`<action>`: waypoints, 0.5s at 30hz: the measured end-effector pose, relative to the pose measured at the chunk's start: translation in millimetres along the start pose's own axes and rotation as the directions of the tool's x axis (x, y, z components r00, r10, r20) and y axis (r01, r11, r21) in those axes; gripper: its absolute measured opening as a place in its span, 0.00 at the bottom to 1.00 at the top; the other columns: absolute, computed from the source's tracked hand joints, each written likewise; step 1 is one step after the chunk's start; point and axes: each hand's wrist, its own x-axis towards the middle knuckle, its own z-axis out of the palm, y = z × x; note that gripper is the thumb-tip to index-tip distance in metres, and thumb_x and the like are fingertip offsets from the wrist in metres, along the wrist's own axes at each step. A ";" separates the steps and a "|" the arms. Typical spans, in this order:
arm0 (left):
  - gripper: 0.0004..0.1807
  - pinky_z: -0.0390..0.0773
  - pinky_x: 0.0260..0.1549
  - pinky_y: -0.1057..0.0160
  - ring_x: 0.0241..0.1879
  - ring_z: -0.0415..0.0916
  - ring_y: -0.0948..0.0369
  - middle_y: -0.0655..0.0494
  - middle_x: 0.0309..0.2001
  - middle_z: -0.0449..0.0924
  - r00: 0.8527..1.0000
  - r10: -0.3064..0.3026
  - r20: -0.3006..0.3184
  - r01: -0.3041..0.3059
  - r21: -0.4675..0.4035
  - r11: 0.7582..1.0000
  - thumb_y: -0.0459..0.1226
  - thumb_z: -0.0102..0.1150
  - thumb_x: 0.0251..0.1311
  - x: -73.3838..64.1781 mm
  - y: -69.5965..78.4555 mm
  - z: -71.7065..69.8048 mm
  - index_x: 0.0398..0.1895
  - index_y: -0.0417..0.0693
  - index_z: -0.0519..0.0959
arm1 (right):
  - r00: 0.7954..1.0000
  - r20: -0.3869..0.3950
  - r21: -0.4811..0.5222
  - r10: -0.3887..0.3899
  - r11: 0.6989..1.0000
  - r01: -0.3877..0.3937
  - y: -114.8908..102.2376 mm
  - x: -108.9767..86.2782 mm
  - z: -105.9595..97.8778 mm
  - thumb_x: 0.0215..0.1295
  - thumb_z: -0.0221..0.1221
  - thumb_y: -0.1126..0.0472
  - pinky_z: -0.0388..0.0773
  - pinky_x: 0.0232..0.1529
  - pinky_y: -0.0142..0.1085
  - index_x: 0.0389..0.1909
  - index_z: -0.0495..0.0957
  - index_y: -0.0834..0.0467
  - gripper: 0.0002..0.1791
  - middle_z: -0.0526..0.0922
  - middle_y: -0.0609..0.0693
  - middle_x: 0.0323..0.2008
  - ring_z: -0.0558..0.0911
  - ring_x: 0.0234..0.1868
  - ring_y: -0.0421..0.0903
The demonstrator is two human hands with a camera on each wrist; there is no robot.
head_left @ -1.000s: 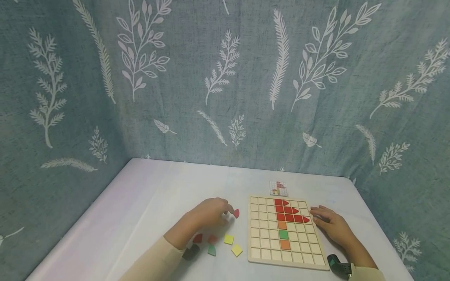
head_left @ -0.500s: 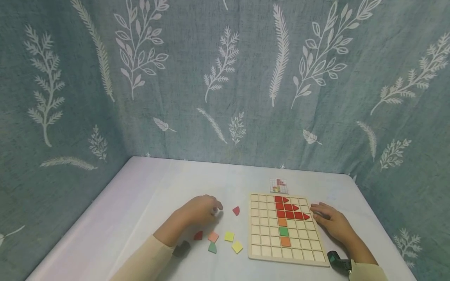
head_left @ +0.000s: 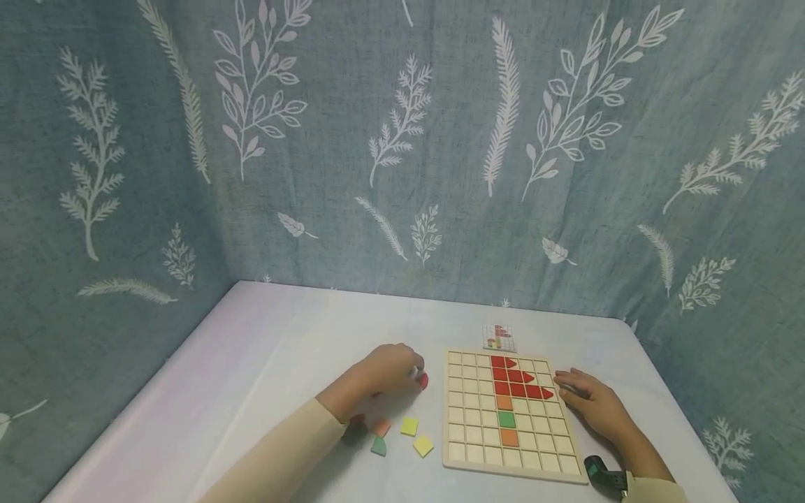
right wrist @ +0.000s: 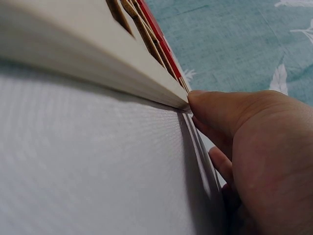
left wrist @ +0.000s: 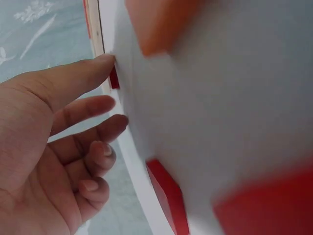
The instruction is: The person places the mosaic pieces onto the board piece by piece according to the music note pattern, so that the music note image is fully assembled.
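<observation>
My left hand (head_left: 388, 370) reaches over the table, thumb and fingertips at a red rounded tile (head_left: 424, 381) left of the wooden grid board (head_left: 474, 475). In the left wrist view, the thumb tip meets this red tile (left wrist: 114, 79); thumb and index finger stand apart, the other fingers loosely bent. Another red tile (left wrist: 167, 198) lies below that hand. My right hand (head_left: 594, 405) rests beside the board's right edge, its thumb touching the board's side (right wrist: 166, 95) in the right wrist view. Red, orange and green tiles (head_left: 506, 420) sit in the board.
Near my left forearm lie an orange tile (head_left: 381, 427), a green rounded tile (head_left: 379, 446) and two yellow tiles (head_left: 410, 426). Behind the board is a small pattern card (head_left: 499, 338). Leaf-printed cloth (head_left: 339, 140) stands around the white table (head_left: 302, 321).
My left hand drew back left from the red rounded tile, then came right again to it. The tile stays about where it was. My right hand has not moved.
</observation>
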 end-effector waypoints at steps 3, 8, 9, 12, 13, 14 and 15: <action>0.10 0.76 0.38 0.61 0.31 0.73 0.65 0.70 0.30 0.77 1.000 0.007 0.014 -0.008 0.007 1.000 0.48 0.69 0.54 4.5 6.4 0.7 0.37 0.59 0.83 | 1.000 0.001 -0.003 -0.007 1.000 0.007 -0.3 0.6 -0.3 0.65 0.59 0.45 0.50 0.64 0.64 0.57 0.78 0.62 0.28 0.70 0.61 0.64 0.57 0.69 0.66; 0.03 0.77 0.41 0.61 0.34 0.76 0.66 0.70 0.30 0.79 0.999 0.020 0.042 -0.020 0.020 1.000 0.44 0.65 0.58 9.6 15.9 0.5 0.34 0.59 0.84 | 1.000 0.002 -0.009 -0.006 1.000 0.006 -1.2 1.6 -0.8 0.66 0.59 0.45 0.50 0.64 0.64 0.58 0.78 0.62 0.28 0.70 0.61 0.64 0.57 0.69 0.66; 0.03 0.77 0.42 0.61 0.35 0.77 0.66 0.69 0.31 0.79 0.999 0.023 0.046 -0.024 0.022 0.999 0.43 0.64 0.59 10.0 17.1 0.5 0.34 0.59 0.84 | 1.000 0.001 -0.009 -0.003 1.000 0.003 -1.3 1.7 -0.7 0.66 0.59 0.46 0.50 0.64 0.64 0.58 0.77 0.62 0.28 0.70 0.61 0.64 0.57 0.69 0.66; 0.03 0.77 0.43 0.62 0.37 0.78 0.66 0.69 0.33 0.81 0.998 0.031 0.057 -0.033 0.036 0.999 0.42 0.63 0.61 9.4 19.7 0.3 0.35 0.59 0.85 | 1.000 0.000 -0.010 0.006 1.000 -0.006 -0.8 1.8 -0.2 0.65 0.59 0.45 0.49 0.64 0.64 0.58 0.77 0.62 0.28 0.70 0.60 0.65 0.56 0.70 0.65; 0.02 0.77 0.43 0.62 0.37 0.78 0.66 0.69 0.34 0.81 0.998 0.029 0.062 -0.031 0.037 0.999 0.42 0.64 0.61 8.7 20.7 -0.3 0.35 0.59 0.85 | 1.000 0.000 -0.010 0.005 1.000 -0.005 -0.6 1.7 0.0 0.65 0.59 0.45 0.49 0.64 0.64 0.58 0.77 0.62 0.28 0.70 0.60 0.65 0.56 0.70 0.65; 0.02 0.77 0.44 0.62 0.38 0.79 0.66 0.69 0.34 0.81 0.997 0.027 0.066 -0.029 0.038 0.999 0.42 0.64 0.61 7.9 21.8 -0.9 0.35 0.59 0.85 | 1.000 -0.002 -0.009 0.005 1.000 -0.005 -0.3 1.6 0.1 0.65 0.59 0.45 0.49 0.64 0.64 0.58 0.77 0.62 0.28 0.70 0.60 0.65 0.56 0.70 0.66; 0.02 0.77 0.44 0.62 0.38 0.79 0.66 0.69 0.34 0.81 0.997 0.023 0.072 -0.025 0.036 0.999 0.42 0.64 0.60 7.1 22.9 -1.6 0.35 0.60 0.85 | 1.000 -0.004 -0.009 0.005 1.000 -0.005 0.0 1.4 0.2 0.65 0.59 0.46 0.49 0.64 0.64 0.58 0.77 0.62 0.28 0.70 0.60 0.65 0.56 0.70 0.66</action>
